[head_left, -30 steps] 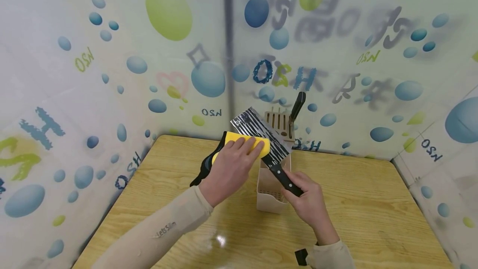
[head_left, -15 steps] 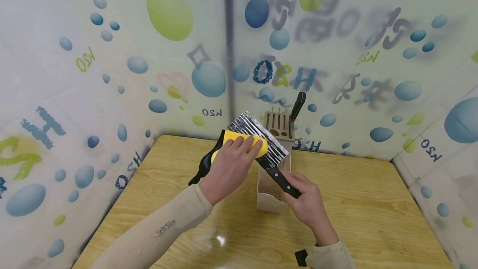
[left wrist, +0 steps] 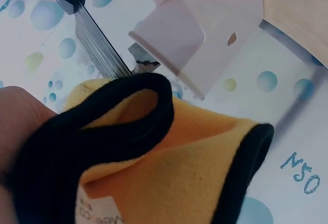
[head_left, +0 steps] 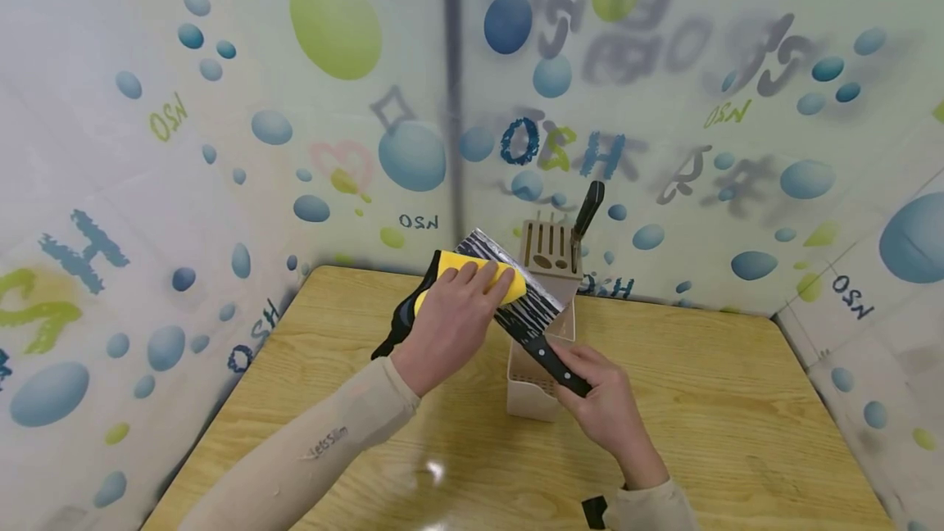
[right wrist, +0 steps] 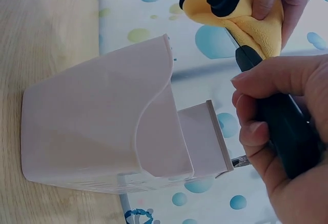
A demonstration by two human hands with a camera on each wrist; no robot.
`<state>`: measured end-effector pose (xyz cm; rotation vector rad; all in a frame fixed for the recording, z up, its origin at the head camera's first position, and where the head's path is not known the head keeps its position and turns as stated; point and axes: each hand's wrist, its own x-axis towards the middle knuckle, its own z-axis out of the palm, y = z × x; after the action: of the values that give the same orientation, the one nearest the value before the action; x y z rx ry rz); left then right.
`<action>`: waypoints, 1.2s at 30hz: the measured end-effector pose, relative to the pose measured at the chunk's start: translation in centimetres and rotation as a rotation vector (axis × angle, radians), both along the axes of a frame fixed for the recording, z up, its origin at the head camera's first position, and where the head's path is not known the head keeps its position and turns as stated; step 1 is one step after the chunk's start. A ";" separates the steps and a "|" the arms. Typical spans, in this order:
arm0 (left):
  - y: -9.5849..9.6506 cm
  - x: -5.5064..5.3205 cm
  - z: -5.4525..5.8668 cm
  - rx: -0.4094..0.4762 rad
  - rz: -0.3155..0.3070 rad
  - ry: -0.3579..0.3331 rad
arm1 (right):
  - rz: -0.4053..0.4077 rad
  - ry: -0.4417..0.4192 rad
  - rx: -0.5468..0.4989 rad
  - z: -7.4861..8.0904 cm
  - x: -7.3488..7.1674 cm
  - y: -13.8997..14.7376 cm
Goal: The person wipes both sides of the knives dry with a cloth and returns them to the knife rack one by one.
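My right hand [head_left: 608, 400] grips the black riveted handle of a cleaver [head_left: 542, 310], whose broad, streaky, shiny blade slants up to the left. Folded over that blade is a yellow cloth [head_left: 479, 269] with black edging, pinched in my left hand [head_left: 451, 326]. In the right wrist view the cloth [right wrist: 233, 8] wraps the blade just past the handle [right wrist: 287, 137]. The left wrist view shows the blade [left wrist: 102, 44] entering the folded cloth [left wrist: 174, 157]. Part of the blade is hidden under cloth and fingers.
A pale knife holder [head_left: 533, 396] stands on the wooden table [head_left: 701, 400] beneath the cleaver. Its slotted rear block [head_left: 549, 248] holds a black-handled knife [head_left: 588, 210], handle up. Patterned walls [head_left: 664, 105] with blue and green dots rise behind the table.
The cleaver has tilted and shifted slightly down and left, its blade showing narrower. My left hand and the cloth have moved slightly up and left on it.
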<state>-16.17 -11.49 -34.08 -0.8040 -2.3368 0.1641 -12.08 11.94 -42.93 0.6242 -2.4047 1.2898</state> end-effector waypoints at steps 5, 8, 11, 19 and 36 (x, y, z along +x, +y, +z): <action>-0.2 -0.6 -0.1 0.019 0.009 -0.023 | -0.006 0.010 0.010 0.1 0.2 -0.1; -0.3 -0.9 -0.2 0.030 0.010 -0.031 | -0.014 0.011 0.014 0.2 0.3 -0.1; -0.4 -1.3 -0.2 0.034 0.010 -0.032 | -0.019 0.020 0.018 0.2 0.3 -0.1; -0.7 -2.4 -0.2 0.056 0.011 -0.024 | -0.029 0.059 0.022 0.2 0.3 -0.1; -1.0 -4.1 0.5 0.064 0.071 -0.101 | -0.048 0.048 0.046 0.4 0.4 0.1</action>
<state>-20.23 -12.50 -33.63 -0.7141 -2.4537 0.0804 -11.66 12.00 -42.54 0.5993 -2.4011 1.1896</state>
